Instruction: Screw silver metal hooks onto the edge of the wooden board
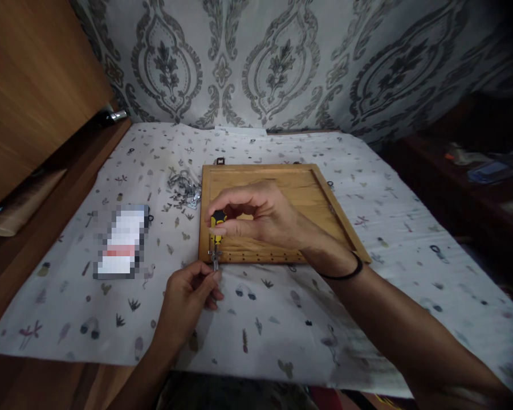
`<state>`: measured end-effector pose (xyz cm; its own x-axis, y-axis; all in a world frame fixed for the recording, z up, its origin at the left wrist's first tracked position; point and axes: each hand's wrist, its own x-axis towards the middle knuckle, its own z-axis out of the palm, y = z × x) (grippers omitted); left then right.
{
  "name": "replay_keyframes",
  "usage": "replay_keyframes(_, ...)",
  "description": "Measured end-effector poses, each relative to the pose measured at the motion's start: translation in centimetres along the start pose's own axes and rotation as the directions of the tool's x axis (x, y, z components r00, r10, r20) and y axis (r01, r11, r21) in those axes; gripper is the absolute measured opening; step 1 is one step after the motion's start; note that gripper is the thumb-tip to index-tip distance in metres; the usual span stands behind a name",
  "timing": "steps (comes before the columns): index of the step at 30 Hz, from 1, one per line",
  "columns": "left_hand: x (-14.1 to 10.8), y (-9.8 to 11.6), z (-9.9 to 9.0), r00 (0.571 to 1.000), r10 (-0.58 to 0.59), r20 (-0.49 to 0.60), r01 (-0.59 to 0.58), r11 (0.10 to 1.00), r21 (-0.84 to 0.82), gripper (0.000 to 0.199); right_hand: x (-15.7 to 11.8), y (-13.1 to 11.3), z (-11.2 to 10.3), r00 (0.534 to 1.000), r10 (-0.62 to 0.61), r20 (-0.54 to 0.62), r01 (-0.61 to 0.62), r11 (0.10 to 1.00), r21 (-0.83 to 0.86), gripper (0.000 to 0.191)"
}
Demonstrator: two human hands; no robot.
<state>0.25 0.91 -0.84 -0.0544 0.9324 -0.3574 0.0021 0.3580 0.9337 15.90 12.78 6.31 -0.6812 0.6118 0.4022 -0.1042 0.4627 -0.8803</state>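
A wooden panel with a raised frame [265,213] lies flat on the patterned cloth. My right hand [256,213] grips a small yellow and black screwdriver [216,226] by its handle, held upright with the shaft pointing down. Its tip meets a metal hinge [214,255] at the panel's near left corner. The fingers of my left hand [196,287] pinch the near end of that hinge, just beyond the panel's edge. A row of small dark holes runs along the panel's near edge.
Loose metal hardware [186,189] is heaped left of the panel. A phone-like device with a blurred screen [122,242] lies farther left. Dark brackets [220,162] show at the panel's far edge. A wooden cabinet [34,74] stands at the left, with a patterned wall behind.
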Motion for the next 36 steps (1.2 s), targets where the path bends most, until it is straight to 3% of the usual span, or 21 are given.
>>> replay_keyframes(10, 0.0, 0.2, 0.1, 1.000, 0.000, -0.003, 0.000, 1.000, 0.007, 0.034, -0.1, 0.1, 0.2, 1.000, -0.023, -0.019, 0.024, 1.000, 0.012, 0.016)
replay_keyframes(19, 0.0, 0.3, 0.0, 1.000, 0.000, 0.006, -0.001, 1.000, 0.022, 0.034, -0.2, -0.1, 0.3, 0.997, -0.011, -0.077, 0.008, 1.000, -0.029, 0.039)
replay_keyframes(26, 0.0, -0.1, 0.0, 1.000, 0.024, 0.008, -0.024, 0.999, 0.022, 0.033, -0.4, -0.4, 0.4, 0.996, -0.001, -0.091, -0.006, 0.996, -0.084, 0.028)
replay_keyframes(32, 0.0, 0.0, -0.1, 1.000, 0.013, 0.011, -0.013, 1.000, 0.027, 0.034, -0.6, -1.0, -0.4, 0.999, 0.029, 0.035, -0.027, 0.997, -0.071, 0.022)
replay_keyframes(36, 0.0, 0.0, -0.1, 1.000, 0.017, 0.005, -0.017, 1.000, 0.017, 0.034, -0.7, -0.9, -0.6, 0.999, 0.011, 0.038, -0.008, 0.998, -0.064, 0.019)
